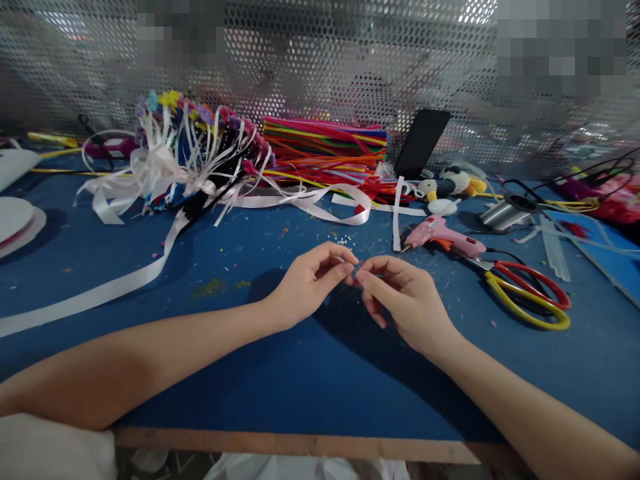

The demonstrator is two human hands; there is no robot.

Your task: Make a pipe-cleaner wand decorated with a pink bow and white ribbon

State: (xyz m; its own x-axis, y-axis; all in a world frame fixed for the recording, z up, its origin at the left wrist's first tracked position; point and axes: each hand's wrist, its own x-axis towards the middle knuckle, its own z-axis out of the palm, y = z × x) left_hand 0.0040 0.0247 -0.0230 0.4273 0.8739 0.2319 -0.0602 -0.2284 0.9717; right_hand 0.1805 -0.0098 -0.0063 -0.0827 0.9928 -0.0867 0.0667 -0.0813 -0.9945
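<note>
My left hand (313, 280) and my right hand (405, 297) meet fingertip to fingertip above the middle of the blue table (280, 393). Both are closed in a pinch. Between them is a tiny bluish piece (356, 269), mostly covered by the fingers and too small to name. Just beyond my fingers lies a scatter of tiny white beads (341, 240). To the right of my right hand rests a pink glue gun (445, 237), with scissors (530, 293) with red and yellow handles beside it.
White ribbon (115, 290) trails across the left side from a bundle of flowered, ribboned pieces (200, 147). Colourful pipe cleaners (325, 150) are stacked at the back. A black phone (423, 141) leans against the perforated metal screen (320, 73). Glue sticks (554, 248) and a wire spool (509, 212) lie right.
</note>
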